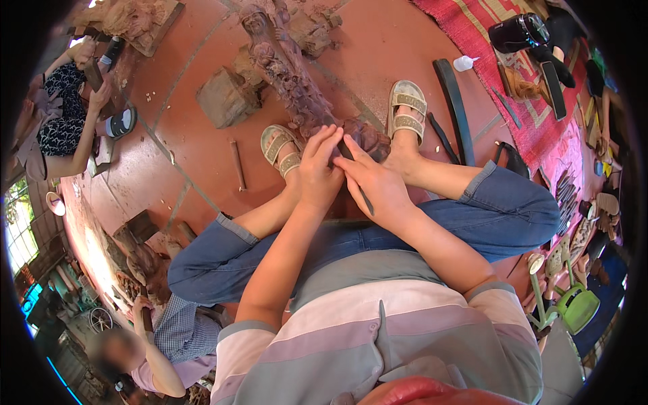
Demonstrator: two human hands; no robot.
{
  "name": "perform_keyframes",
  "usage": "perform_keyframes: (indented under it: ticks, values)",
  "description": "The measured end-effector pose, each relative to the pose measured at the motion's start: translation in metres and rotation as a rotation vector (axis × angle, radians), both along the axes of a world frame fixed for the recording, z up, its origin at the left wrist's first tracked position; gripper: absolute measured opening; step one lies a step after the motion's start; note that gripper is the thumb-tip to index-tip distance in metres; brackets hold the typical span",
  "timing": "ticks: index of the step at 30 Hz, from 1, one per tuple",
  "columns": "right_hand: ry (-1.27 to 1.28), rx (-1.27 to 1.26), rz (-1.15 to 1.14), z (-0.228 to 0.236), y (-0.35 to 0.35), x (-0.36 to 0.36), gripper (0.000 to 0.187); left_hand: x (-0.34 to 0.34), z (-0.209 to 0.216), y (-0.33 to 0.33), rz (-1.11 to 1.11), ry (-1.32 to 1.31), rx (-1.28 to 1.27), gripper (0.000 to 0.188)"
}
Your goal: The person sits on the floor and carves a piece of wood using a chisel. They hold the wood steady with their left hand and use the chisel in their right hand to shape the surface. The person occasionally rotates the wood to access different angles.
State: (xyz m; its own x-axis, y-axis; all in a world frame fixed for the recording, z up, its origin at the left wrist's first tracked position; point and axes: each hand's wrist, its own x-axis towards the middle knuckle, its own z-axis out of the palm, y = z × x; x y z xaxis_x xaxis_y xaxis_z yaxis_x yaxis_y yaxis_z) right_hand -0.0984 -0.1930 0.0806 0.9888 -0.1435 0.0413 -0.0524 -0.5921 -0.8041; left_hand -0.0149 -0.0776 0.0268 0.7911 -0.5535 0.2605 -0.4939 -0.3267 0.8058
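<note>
The tiled floor (209, 148) bears a carved wooden figure (290, 81), stretching from between the feet (403, 140) toward the far edge. The left hand (320, 170) lies nearly straight-fingered; the right hand's (379, 189) fingers grip a slim tool (366, 204), which hard pressure could skid into the left.

The carving (297, 88) extends over the floor (196, 128) ahead of the left hand (320, 165) and right hand (378, 185), a block (226, 100) at its left. A stick (238, 165) lies left of the left hand; forward-right of the right, a bottle (464, 63) lies by a mat (530, 131).
</note>
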Motion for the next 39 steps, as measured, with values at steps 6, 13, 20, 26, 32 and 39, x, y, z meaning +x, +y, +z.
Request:
perform_keyframes:
  ticks: [6,13,20,26,32,39]
  values:
    - [-0.038,0.051,-0.037,0.003,-0.002,0.012,0.03,0.017,-0.001,-0.006,0.063,0.02,-0.045,0.048]
    - [-0.048,0.019,-0.038,0.009,-0.002,0.01,0.03,0.015,0.009,-0.004,0.029,0.029,-0.053,0.044]
    - [-0.001,0.019,-0.02,0.008,-0.004,-0.003,0.03,0.012,0.003,0.003,-0.074,-0.034,-0.014,0.043]
    - [-0.066,0.062,-0.054,0.0,-0.005,0.009,0.029,0.016,-0.003,-0.003,-0.014,-0.067,-0.046,0.045]
    - [-0.052,0.048,-0.055,0.008,-0.007,0.009,0.027,0.013,0.001,-0.002,-0.04,-0.003,-0.056,0.046]
    - [-0.056,-0.014,-0.024,0.003,-0.002,0.001,0.027,0.004,-0.007,0.001,-0.01,-0.015,-0.062,0.044]
